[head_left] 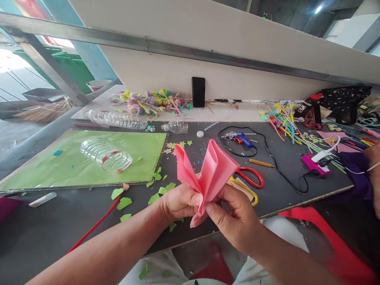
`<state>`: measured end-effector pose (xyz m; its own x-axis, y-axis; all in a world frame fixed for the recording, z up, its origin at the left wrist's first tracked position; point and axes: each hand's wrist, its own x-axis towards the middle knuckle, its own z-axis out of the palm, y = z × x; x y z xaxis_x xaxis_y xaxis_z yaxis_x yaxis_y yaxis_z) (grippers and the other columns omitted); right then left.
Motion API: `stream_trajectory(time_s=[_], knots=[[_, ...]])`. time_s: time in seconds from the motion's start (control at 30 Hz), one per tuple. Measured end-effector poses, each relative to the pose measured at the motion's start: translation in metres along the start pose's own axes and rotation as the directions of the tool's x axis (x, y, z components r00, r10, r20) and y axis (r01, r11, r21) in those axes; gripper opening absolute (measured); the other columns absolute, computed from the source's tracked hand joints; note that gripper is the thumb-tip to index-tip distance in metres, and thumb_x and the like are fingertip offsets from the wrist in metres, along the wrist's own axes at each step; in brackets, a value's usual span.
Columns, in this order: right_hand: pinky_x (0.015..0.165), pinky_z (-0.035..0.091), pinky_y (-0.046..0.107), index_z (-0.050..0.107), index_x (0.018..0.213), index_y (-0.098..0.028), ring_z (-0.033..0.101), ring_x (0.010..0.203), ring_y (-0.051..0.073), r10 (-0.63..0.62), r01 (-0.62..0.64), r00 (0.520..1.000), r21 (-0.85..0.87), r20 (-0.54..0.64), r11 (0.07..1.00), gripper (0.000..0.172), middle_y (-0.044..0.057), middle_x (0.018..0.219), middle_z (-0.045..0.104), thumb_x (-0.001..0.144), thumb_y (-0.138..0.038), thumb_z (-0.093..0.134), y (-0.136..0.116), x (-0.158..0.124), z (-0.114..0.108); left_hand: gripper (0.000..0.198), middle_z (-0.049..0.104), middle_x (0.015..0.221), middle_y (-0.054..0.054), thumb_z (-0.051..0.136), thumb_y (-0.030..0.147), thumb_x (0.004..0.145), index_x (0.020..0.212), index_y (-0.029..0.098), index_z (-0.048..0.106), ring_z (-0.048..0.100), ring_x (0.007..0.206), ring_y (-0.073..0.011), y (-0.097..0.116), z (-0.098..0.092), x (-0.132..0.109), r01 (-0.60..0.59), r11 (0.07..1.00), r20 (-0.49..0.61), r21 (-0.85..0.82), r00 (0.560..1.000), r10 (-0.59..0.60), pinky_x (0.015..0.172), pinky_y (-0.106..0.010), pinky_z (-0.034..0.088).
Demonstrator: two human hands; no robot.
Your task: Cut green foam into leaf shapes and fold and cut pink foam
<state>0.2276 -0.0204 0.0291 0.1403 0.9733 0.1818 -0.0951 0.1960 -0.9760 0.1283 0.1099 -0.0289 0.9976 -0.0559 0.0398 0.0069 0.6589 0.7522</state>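
A folded piece of pink sheet [218, 166], paper or thin foam, rises above the table's front edge, pinched at its lower end and spreading into two flaps at the top. My left hand [182, 201] grips the gathered base from the left, thumb in front. From the right, my right hand [233, 215] pinches the same base between thumb and fingers. Just behind my right hand lie red-handled scissors [252, 177] and a yellow curved handle [252, 194], partly hidden. Green scraps [124, 203] are scattered near my left forearm.
A green sheet [142, 154] bears a cut clear bottle [105, 154]. Behind stand a phone [198, 92] and bunches of coloured stems [154, 102]. A blue glue gun [243, 139] with black cord lies right of centre, near a pink power strip [316, 164]. Another person's arm [374, 174] shows at right.
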Motion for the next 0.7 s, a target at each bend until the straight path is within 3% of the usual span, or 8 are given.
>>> stream_trajectory(time_s=[0.13, 0.2, 0.33, 0.43, 0.53, 0.7], knots=[[0.069, 0.051, 0.031, 0.057, 0.087, -0.021, 0.064, 0.065, 0.015, 0.016, -0.013, 0.999, 0.068, -0.048, 0.998, 0.004, -0.001, 0.071, 0.063, 0.087, -0.024, 0.058, 0.011, 0.005, -0.014, 0.024, 0.063, 0.053, -0.004, 0.075, 0.035, 0.07, 0.067, 0.011, 0.071, 0.057, 0.042, -0.0117, 0.002, 0.002, 0.004, -0.137, 0.99, -0.206, 0.014, 0.969, 0.137, 0.044, -0.021, 0.044], [0.068, 0.05, 0.029, 0.056, 0.095, -0.022, 0.062, 0.068, 0.014, 0.034, -0.025, 0.998, 0.142, -0.057, 0.99, 0.011, -0.001, 0.076, 0.062, 0.087, -0.028, 0.059, 0.018, 0.009, -0.019, 0.017, 0.066, 0.061, -0.005, 0.073, 0.028, 0.074, 0.074, 0.01, 0.072, 0.061, 0.048, -0.0118, 0.002, 0.002, 0.006, -0.193, 0.98, -0.298, 0.039, 0.934, 0.196, 0.049, -0.021, 0.048], [0.064, 0.05, 0.027, 0.058, 0.103, -0.024, 0.056, 0.065, 0.012, 0.077, -0.053, 0.986, 0.163, -0.146, 0.985, 0.016, -0.004, 0.074, 0.055, 0.091, -0.034, 0.056, 0.029, 0.014, -0.023, 0.016, 0.069, 0.067, -0.007, 0.069, 0.024, 0.078, 0.078, 0.008, 0.072, 0.063, 0.055, -0.0123, 0.002, 0.004, 0.007, -0.202, 0.973, -0.352, 0.113, 0.908, 0.229, 0.056, -0.023, 0.052], [0.059, 0.048, 0.026, 0.06, 0.096, -0.025, 0.05, 0.06, 0.012, 0.119, -0.111, 0.956, 0.045, -0.267, 0.993, 0.016, -0.006, 0.067, 0.048, 0.091, -0.039, 0.054, 0.033, 0.014, -0.023, 0.017, 0.069, 0.067, -0.007, 0.07, 0.025, 0.078, 0.079, 0.008, 0.071, 0.063, 0.055, -0.012, 0.0, 0.003, 0.007, -0.211, 0.969, -0.392, 0.126, 0.887, 0.244, 0.056, -0.023, 0.051], [0.057, 0.041, 0.024, 0.058, 0.078, -0.023, 0.043, 0.059, 0.012, 0.1, -0.168, 0.935, -0.179, -0.341, 0.969, 0.025, -0.005, 0.063, 0.044, 0.092, -0.043, 0.051, 0.034, 0.014, -0.026, 0.019, 0.069, 0.067, -0.005, 0.073, 0.028, 0.076, 0.079, 0.009, 0.07, 0.063, 0.055, -0.0113, 0.0, 0.002, 0.007, -0.231, 0.963, -0.446, 0.139, 0.853, 0.269, 0.057, -0.023, 0.05], [0.058, 0.036, 0.027, 0.055, 0.073, -0.024, 0.042, 0.062, 0.016, -0.008, -0.142, 0.942, -0.421, -0.335, 0.896, 0.029, -0.003, 0.064, 0.045, 0.093, -0.043, 0.046, 0.034, 0.014, -0.034, 0.021, 0.068, 0.066, -0.005, 0.075, 0.03, 0.073, 0.079, 0.011, 0.067, 0.063, 0.057, -0.0125, 0.002, 0.001, 0.006, -0.276, 0.941, -0.495, 0.197, 0.8, 0.339, 0.058, -0.024, 0.05]])
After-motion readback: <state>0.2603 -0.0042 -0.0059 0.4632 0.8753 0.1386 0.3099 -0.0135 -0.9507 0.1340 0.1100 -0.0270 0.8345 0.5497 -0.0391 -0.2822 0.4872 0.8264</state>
